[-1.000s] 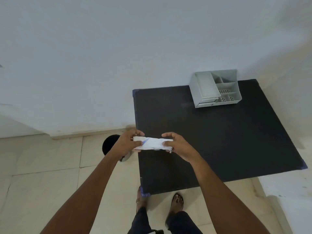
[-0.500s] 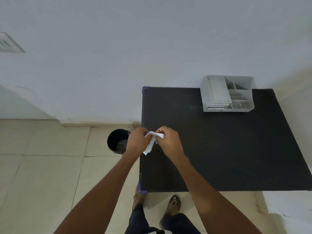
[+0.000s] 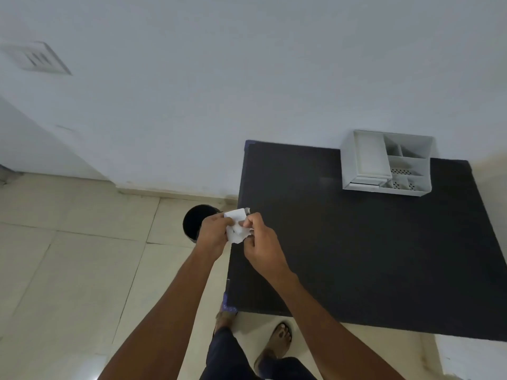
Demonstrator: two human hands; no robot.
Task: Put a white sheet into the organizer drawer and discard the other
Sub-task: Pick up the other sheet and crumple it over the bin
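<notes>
A crumpled white sheet (image 3: 236, 227) is pinched between my left hand (image 3: 214, 234) and my right hand (image 3: 262, 239), both gripping it over the left edge of the black table (image 3: 356, 242). The paper is bunched and folded, partly hidden by my fingers. A white desk organizer (image 3: 385, 163) stands at the table's far side against the wall; a thin drawer at its lower front left looks slightly pulled out. A black bin (image 3: 196, 222) sits on the floor just left of my left hand, partly hidden behind it.
Beige floor tiles spread to the left, and the white wall rises behind the table. My feet in sandals (image 3: 277, 338) stand at the table's near edge. A wall vent (image 3: 38, 60) is at the upper left.
The sheet went from stretched flat between my hands to bunched up as the hands came together. My hands shifted slightly toward the bin, and the camera view tilted left.
</notes>
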